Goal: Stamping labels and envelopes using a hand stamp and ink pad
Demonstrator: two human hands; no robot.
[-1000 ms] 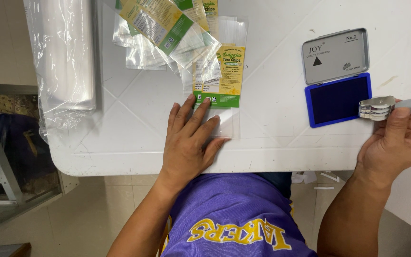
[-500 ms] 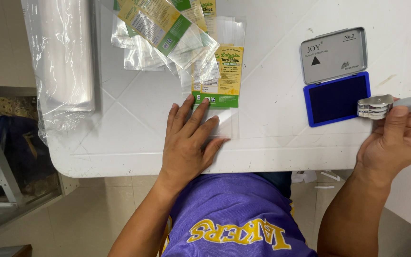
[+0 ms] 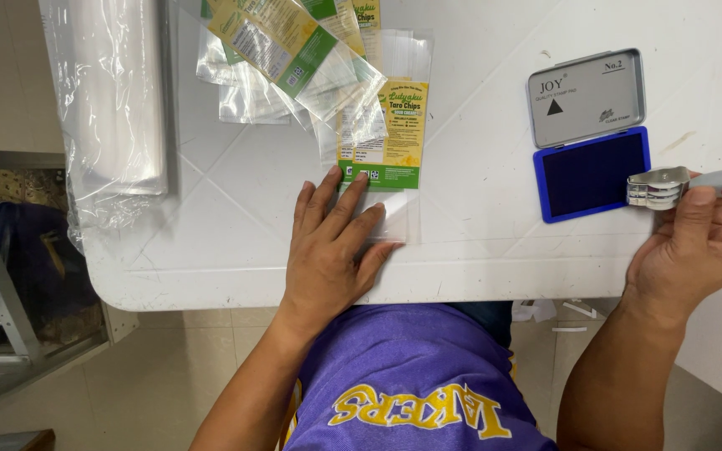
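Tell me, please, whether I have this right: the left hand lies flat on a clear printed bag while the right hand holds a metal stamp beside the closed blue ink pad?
Not quite: the ink pad is open, with its grey lid folded back above the blue pad, as the head view shows. The rest stands: the left hand lies flat on the clear printed bag, and the right hand holds the metal stamp beside the pad.

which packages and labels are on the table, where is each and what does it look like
Clear flat pouch: under left hand, table centre; yellow label, green band.
Pile of like pouches: top centre, fanned, yellow-green labels.
Clear plastic bag stack: top left edge.
Stamp pad tin: right; grey lid open, blue pad.
Metal stamp: in right hand.
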